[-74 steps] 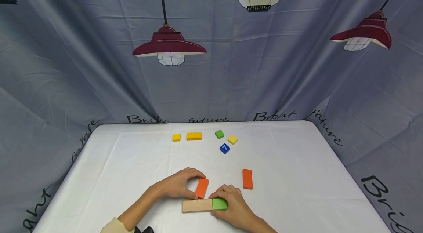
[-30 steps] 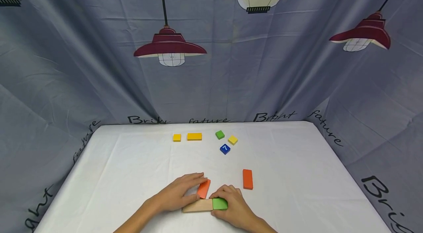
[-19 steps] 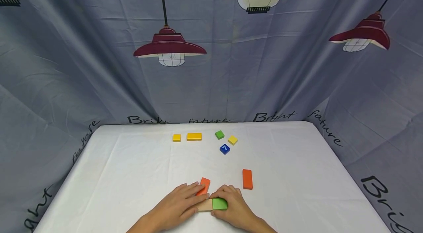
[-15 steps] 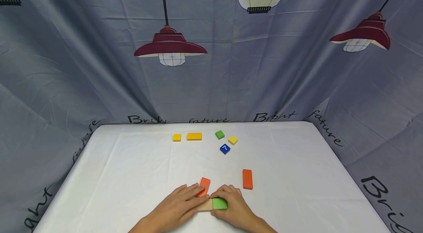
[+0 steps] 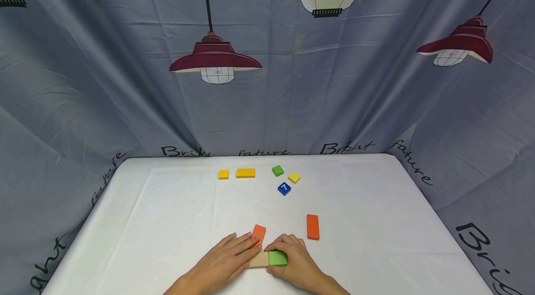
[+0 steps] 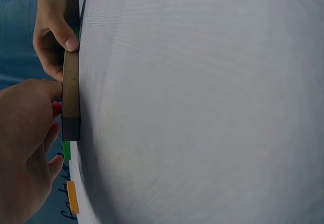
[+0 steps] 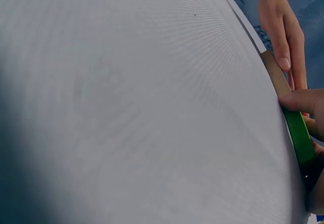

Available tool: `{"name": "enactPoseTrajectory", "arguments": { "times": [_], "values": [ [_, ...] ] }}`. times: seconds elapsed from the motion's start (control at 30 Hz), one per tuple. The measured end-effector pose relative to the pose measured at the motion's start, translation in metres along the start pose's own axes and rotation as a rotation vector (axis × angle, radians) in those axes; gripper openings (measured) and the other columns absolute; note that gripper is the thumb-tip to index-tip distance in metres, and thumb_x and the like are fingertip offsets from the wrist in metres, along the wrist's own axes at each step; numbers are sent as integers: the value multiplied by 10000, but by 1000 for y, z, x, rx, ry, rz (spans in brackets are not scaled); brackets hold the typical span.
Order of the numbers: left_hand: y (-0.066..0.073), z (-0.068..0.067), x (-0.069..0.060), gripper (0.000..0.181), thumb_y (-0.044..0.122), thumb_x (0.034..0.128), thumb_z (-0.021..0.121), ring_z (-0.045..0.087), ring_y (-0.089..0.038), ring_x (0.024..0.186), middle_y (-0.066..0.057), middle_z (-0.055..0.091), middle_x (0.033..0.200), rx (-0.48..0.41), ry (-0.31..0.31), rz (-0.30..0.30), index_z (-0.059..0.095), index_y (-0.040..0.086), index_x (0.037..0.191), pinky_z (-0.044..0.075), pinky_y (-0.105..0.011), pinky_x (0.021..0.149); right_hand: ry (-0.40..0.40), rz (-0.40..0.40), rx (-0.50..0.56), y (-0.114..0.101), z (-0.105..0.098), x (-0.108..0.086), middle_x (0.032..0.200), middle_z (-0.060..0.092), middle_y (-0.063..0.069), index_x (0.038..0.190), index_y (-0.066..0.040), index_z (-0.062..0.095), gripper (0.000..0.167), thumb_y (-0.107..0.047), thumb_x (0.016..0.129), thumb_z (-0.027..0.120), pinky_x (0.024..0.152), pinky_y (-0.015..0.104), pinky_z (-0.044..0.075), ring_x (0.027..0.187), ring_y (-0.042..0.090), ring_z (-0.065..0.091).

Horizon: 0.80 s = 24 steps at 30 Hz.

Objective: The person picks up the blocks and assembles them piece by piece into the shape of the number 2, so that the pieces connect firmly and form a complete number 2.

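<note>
My left hand (image 5: 221,260) lies palm down with its fingers fairly straight. It reaches over a plain wooden block (image 5: 258,260), covering that block's left part in the head view, and its fingertips overlap a tilted orange block (image 5: 259,231). End to end with the wooden block sits a green block (image 5: 277,258). Thumb and fingers of my right hand (image 5: 298,262) pinch the green block on its near and far sides, close to the joint. In the left wrist view the wooden block (image 6: 71,95) shows its long side; the right wrist view shows the green block (image 7: 300,140) beneath the thumb.
A second orange block (image 5: 312,226) lies right of the hands on the white table (image 5: 368,239). Farther back are a yellow square block (image 5: 223,174), a longer yellow block (image 5: 245,173), a small green block (image 5: 277,170), a pale yellow block (image 5: 294,177) and a blue block (image 5: 284,188) marked 7.
My left hand has let go its thumb-and-finger grip on the tilted orange block, flattened, and come nearer over the wooden block. The orange block has shifted slightly. The right hand keeps its place.
</note>
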<state>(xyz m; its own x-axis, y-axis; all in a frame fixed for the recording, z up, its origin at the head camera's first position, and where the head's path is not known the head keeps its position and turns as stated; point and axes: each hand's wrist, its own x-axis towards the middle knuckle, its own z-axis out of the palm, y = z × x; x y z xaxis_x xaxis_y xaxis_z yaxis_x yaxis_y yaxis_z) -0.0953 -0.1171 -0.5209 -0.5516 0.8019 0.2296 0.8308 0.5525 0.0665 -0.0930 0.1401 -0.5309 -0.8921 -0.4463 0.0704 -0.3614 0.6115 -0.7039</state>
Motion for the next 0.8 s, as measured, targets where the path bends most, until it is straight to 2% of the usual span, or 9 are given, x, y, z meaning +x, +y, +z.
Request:
{"name": "enactPoseTrajectory", "arguments": {
  "times": [0.27,0.47,0.63,0.8],
  "values": [
    [1,-2,1,436,315,1053,509,413,-183,1393,8,451,1526,18,-35,-5,532,170,1464,404,-474,1069,-8,4,-14,2,1,-2,1015,564,-222,1127,-281,711,362,-329,790,835,784,293,369,933,33,471],
    [0,-3,1,431,312,1054,507,411,-184,1394,8,454,1523,31,-44,-2,530,178,1464,399,-476,1072,-5,14,21,-1,-7,-6,1081,580,-182,1180,-260,683,354,-364,857,785,838,297,425,987,63,477],
    [1,-4,2,436,311,1052,513,395,-175,1404,11,441,1532,38,-68,-7,526,179,1467,386,-468,1086,91,66,40,-2,-21,-8,1109,583,-163,1163,-229,696,301,-270,876,778,925,376,492,1063,103,510],
    [1,-3,2,438,317,1059,499,381,-169,1412,11,432,1539,48,-80,-5,521,174,1472,380,-455,1093,243,95,-7,9,-42,-11,1147,571,-201,1149,-209,706,419,-106,772,858,944,386,488,1123,113,504]
  ]
}}
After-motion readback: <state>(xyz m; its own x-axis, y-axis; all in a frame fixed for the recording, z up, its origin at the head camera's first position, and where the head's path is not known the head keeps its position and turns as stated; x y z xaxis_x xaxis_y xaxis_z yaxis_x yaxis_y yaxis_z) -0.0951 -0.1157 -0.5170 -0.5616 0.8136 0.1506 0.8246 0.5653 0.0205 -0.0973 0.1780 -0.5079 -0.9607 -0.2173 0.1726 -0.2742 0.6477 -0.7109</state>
